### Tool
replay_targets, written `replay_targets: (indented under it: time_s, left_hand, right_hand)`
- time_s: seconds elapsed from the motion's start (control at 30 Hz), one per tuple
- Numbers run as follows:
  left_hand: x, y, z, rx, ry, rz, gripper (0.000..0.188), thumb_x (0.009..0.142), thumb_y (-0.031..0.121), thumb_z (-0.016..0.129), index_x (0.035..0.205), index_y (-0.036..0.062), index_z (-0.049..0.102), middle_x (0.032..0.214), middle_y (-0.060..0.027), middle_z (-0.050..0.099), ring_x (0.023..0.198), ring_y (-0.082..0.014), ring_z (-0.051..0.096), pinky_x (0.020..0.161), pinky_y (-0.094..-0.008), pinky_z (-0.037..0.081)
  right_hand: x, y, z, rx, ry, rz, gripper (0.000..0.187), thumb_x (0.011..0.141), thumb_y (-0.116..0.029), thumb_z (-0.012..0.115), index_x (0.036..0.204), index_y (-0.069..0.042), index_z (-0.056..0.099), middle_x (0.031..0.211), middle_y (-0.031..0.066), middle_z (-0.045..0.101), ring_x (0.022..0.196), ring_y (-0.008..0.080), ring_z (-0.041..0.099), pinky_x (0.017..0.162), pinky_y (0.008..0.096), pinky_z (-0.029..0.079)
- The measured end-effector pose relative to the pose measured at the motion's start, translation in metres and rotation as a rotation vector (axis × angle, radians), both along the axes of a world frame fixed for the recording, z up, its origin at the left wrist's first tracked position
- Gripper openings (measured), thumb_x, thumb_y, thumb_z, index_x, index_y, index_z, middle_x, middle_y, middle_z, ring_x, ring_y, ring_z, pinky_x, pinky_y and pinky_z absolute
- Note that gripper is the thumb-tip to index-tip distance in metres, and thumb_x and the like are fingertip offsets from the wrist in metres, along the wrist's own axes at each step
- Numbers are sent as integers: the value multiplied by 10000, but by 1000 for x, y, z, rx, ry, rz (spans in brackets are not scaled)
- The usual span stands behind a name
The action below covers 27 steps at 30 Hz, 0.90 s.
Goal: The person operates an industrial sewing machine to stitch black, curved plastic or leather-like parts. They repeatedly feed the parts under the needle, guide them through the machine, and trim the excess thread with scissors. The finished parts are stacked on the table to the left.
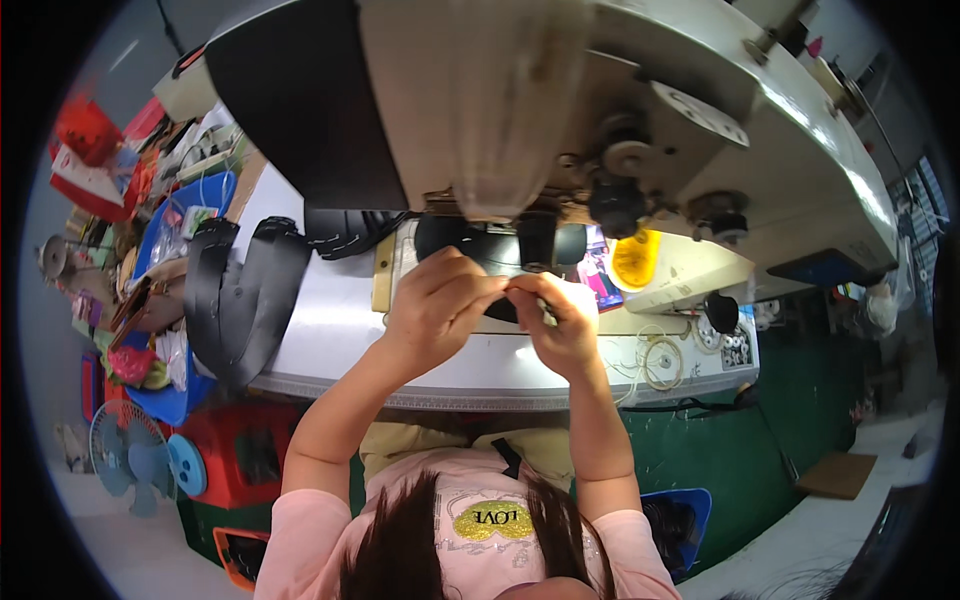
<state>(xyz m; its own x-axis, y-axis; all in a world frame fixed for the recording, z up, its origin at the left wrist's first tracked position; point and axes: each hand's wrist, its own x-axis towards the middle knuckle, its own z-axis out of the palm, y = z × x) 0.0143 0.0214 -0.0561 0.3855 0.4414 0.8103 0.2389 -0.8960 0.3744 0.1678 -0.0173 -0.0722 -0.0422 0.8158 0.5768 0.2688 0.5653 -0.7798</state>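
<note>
My left hand (436, 308) and my right hand (560, 325) meet fingertip to fingertip in front of the sewing machine (500, 90). Both are closed in a pinch; whatever lies between the fingers is too small to make out. Just behind them, under the machine's head, lies a black curved piece (488, 245), partly hidden by my fingers. Left of my left hand, more black curved pieces (250, 310) hang over the table's left end, and another black piece with white stitch marks (350, 232) lies by the machine.
On the white table (330, 330), a yellow dish (633, 262) stands right of the needle area. A coil of pale thread (662, 360) and a tray of bobbins (737, 350) lie at the right. Blue baskets (215, 195) of clutter and a fan (133, 455) stand left.
</note>
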Motion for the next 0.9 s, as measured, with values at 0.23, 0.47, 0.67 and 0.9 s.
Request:
replay_targets:
  time_s: [0.23,0.47,0.67,0.9]
  left_hand:
    - [0,4,0,22,-64,274,153,627,-7,660,753,52,596,637,-26,535,625,-195,489,603,-310,358]
    - [-4,26,-13,83,-126,542,190,597,-3,686,739,92,603,932,-52,528,872,-261,442,737,-351,335]
    - [-4,31,-17,-300,-227,361,134,617,5,689,712,63,613,898,-67,532,864,-249,497,725,-334,387]
    - [-8,36,-15,-272,-240,279,131,638,-35,648,734,28,586,826,-75,523,711,-213,556,614,-294,432]
  right_hand:
    - [-10,9,-7,-97,38,-100,67,751,4,581,805,-2,542,608,73,527,512,143,496,506,216,401]
    - [-15,12,-23,-101,73,-204,160,788,-20,568,947,-15,550,594,37,533,522,60,458,499,185,374]
    - [-17,19,-38,-111,154,-188,158,810,-14,530,961,-22,576,654,-7,533,519,42,451,485,176,372]
    - [-16,23,-48,-63,136,-180,140,816,12,508,951,-16,529,661,7,534,524,46,448,481,172,382]
